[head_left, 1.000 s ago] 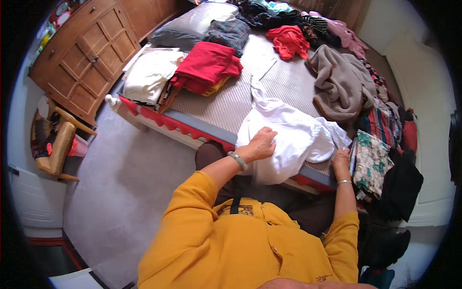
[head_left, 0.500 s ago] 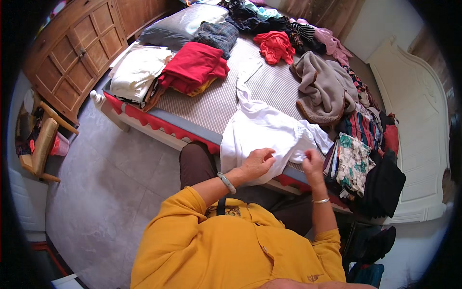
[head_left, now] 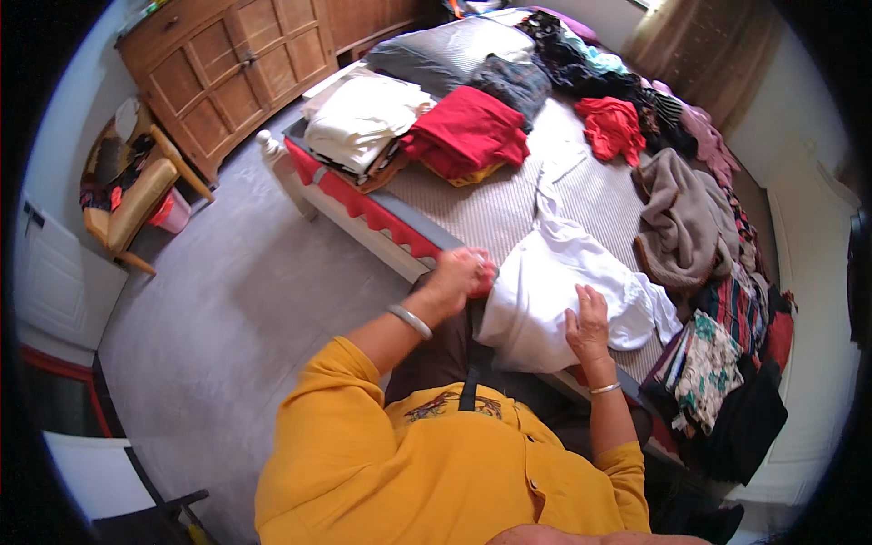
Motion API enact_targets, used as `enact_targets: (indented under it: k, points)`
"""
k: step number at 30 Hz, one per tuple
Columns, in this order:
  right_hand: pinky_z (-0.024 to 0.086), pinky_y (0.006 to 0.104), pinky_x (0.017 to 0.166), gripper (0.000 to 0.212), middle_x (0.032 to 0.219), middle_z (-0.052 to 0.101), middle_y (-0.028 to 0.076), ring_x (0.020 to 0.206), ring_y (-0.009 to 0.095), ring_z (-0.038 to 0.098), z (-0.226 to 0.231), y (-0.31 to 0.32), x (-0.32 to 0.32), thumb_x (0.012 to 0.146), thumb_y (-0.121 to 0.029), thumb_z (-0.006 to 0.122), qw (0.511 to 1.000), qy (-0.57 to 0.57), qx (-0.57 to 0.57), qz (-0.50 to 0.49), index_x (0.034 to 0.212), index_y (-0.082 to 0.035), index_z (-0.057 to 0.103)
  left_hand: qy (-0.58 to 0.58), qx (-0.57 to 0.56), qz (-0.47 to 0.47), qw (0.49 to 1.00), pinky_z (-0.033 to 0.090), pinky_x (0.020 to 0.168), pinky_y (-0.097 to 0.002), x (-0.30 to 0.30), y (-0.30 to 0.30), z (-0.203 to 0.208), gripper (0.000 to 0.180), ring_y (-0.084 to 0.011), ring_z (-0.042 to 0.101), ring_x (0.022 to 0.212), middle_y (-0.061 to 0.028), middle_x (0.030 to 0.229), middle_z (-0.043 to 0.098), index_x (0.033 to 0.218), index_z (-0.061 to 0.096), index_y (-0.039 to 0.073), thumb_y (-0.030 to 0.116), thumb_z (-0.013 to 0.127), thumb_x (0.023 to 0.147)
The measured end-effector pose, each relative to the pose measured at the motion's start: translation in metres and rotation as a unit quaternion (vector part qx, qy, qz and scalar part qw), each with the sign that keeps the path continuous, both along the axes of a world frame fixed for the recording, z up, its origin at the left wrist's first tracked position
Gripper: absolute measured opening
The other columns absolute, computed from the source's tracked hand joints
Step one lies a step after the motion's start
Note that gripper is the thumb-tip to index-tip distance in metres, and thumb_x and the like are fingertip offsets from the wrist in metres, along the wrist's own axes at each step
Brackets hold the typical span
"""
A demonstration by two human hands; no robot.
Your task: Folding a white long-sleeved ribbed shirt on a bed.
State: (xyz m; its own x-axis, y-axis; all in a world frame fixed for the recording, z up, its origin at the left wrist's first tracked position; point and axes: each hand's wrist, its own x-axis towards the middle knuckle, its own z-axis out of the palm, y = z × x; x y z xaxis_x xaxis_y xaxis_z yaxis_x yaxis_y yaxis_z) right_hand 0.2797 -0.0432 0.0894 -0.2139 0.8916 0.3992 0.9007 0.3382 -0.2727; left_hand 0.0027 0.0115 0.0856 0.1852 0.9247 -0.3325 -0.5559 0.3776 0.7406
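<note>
A white long-sleeved top (head_left: pixel 554 272) lies spread over the near edge of the bed, one sleeve reaching toward the far side and its lower part hanging over the edge. My right hand (head_left: pixel 589 325) rests on it, open, with the fingers stretched out. Just beside the top's left edge is my left hand (head_left: pixel 461 277), a little blurred. Its fingers are loosely bent and apart, and no cloth shows in them. Each wrist wears a bangle.
Folded white clothes (head_left: pixel 368 123) and a dark red pile (head_left: pixel 468 132) sit at the bed's left. A grey-brown fleece garment (head_left: pixel 686 218), a bright red cloth (head_left: pixel 610 129) and a floral folded stack (head_left: pixel 707 372) lie to the right. A wooden chair (head_left: pixel 141 200) stands far left.
My view has swung left, so the bed appears farther right. My left hand has moved off the white top to its left edge. The right hand has spread its fingers on the cloth.
</note>
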Motion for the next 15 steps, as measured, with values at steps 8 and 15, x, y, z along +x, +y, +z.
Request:
enact_targets:
  k: [8, 15]
  points:
    - [0.032, 0.0448, 0.101, 0.043, 0.124, 0.051, 0.017, 0.119, 0.035, 0.044, -0.046, 0.005, 0.014, 0.077, -0.013, 0.056, 0.995, -0.069, 0.006, -0.067, 0.117, 0.002, 0.053, 0.137, 0.043, 0.212, 0.967, 0.054, 0.061, -0.0341, -0.19, 0.098, 0.029, 0.019, -0.021, 0.062, 0.07, -0.0143, 0.084, 0.062, 0.101, 0.052, -0.003, 0.002, 0.044, 0.085]
    - [0.03, 0.0431, 0.104, 0.042, 0.125, 0.051, 0.018, 0.12, 0.034, 0.044, -0.039, 0.004, 0.01, 0.079, -0.013, 0.054, 0.994, -0.075, -0.01, -0.076, 0.117, 0.003, 0.054, 0.248, 0.027, 0.237, 0.939, 0.05, 0.044, -0.023, -0.238, 0.145, 0.048, 0.019, -0.0142, 0.059, 0.057, -0.0128, 0.08, 0.063, 0.092, 0.054, -0.007, 0.002, 0.043, 0.079]
